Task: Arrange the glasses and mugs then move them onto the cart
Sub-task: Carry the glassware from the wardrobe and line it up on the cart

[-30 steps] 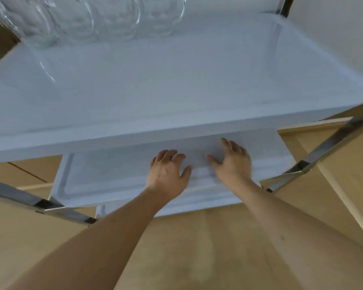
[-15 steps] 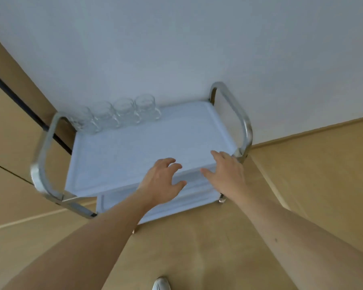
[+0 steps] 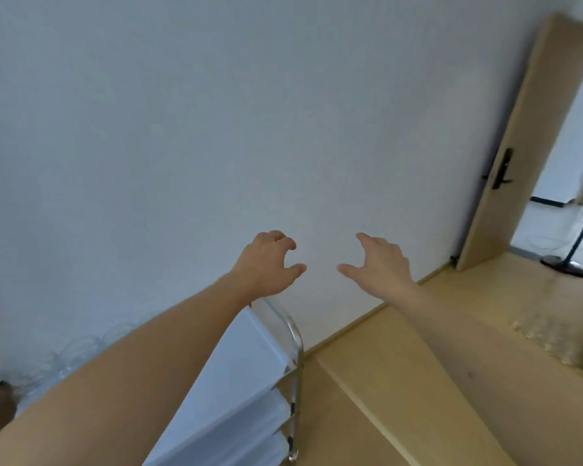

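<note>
Both forearms are bare to the picture's edge; left hand [image 3: 266,264] and right hand [image 3: 380,264] wear no gloves, rings or watch.

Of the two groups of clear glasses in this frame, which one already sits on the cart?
The glasses by the wall, at lower left behind the left forearm, stand on the cart's top shelf. The other glasses stand at right, off the cart.

Your cart [image 3: 249,361]: white shelves stacked in tiers, chrome frame, against the wall at lower left; your clear glasses [image 3: 78,351]: blurred row at its top shelf's far edge, partly behind your forearm.
</note>
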The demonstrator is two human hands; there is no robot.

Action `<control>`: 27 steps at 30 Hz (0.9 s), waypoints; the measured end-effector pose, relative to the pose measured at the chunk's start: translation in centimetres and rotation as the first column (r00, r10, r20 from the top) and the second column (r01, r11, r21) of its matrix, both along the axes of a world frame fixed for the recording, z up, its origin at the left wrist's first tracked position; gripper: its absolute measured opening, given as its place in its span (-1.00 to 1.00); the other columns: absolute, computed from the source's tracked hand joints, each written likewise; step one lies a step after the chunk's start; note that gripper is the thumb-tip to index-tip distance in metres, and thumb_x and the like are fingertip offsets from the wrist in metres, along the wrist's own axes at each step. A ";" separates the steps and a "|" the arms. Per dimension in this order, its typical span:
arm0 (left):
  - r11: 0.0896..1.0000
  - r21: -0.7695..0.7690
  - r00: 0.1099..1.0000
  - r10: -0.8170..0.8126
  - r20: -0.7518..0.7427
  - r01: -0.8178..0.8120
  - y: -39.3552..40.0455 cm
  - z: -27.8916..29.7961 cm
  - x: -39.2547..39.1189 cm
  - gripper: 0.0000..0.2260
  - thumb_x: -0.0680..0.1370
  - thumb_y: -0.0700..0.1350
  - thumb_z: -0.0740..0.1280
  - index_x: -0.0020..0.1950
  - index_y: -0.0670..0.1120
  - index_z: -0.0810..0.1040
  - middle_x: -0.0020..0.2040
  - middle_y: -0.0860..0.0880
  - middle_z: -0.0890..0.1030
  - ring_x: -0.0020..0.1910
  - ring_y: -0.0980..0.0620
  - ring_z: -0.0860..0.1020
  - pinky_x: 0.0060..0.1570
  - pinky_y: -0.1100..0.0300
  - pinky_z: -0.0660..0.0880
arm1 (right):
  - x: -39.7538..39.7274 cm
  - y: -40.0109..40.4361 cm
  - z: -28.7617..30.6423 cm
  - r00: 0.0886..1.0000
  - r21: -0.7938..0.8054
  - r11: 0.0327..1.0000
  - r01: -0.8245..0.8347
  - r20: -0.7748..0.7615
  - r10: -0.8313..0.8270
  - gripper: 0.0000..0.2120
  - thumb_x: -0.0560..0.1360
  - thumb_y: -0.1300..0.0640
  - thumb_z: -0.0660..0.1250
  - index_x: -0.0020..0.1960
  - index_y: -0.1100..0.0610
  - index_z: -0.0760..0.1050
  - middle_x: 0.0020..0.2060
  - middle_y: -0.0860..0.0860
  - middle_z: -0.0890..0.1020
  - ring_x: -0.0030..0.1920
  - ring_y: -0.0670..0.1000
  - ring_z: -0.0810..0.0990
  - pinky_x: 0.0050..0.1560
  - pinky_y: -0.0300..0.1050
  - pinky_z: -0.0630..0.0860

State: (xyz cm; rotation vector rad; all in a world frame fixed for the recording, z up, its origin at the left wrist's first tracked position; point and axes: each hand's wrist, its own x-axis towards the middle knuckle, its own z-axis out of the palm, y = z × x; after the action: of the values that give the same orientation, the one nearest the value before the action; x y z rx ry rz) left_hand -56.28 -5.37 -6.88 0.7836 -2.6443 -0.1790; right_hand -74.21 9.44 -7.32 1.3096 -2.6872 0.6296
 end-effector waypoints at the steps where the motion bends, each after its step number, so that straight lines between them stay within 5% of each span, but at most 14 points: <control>1: 0.999 -0.024 0.999 -0.038 0.013 0.038 0.2 0.4 -0.8 -0.50 0.59 0.21 0.30 0.44 -0.03 0.46 0.49 -0.05 0.40 0.48 -0.07 0.30 0.41 -0.03 0.34 | -0.4 0.8 0.7 0.999 -0.006 0.999 0.041 -0.004 -0.041 -0.19 0.50 -0.31 0.32 0.61 -0.02 0.12 0.52 0.06 0.32 0.48 0.21 0.27 0.40 0.14 0.29; 17: 0.855 -0.085 0.859 -0.506 0.071 0.511 7.2 1.4 -11.0 -0.44 0.60 0.19 0.27 0.53 -0.05 0.35 0.50 -0.06 0.35 0.47 -0.09 0.30 0.38 -0.06 0.36 | -1.5 12.7 0.8 0.854 -0.031 0.855 0.518 -0.034 -0.519 -0.18 0.44 -0.29 0.40 0.56 0.00 0.20 0.47 0.07 0.39 0.44 0.20 0.34 0.36 0.16 0.39; 27: 0.788 -0.078 0.791 -0.605 0.089 0.611 13.3 2.0 -23.3 -0.51 0.60 0.17 0.29 0.46 -0.04 0.41 0.46 -0.04 0.38 0.46 -0.08 0.30 0.38 -0.03 0.35 | -10.9 18.7 -1.1 0.772 -0.013 0.772 0.636 0.042 -0.635 -0.20 0.44 -0.27 0.43 0.54 0.01 0.24 0.45 0.06 0.41 0.44 0.21 0.33 0.36 0.19 0.37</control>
State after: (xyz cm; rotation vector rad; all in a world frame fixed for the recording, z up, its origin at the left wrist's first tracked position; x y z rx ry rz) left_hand -79.59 7.92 -4.89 -0.1352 -2.8444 -0.1843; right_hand -85.13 28.13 -8.42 0.3020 -2.8653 0.5865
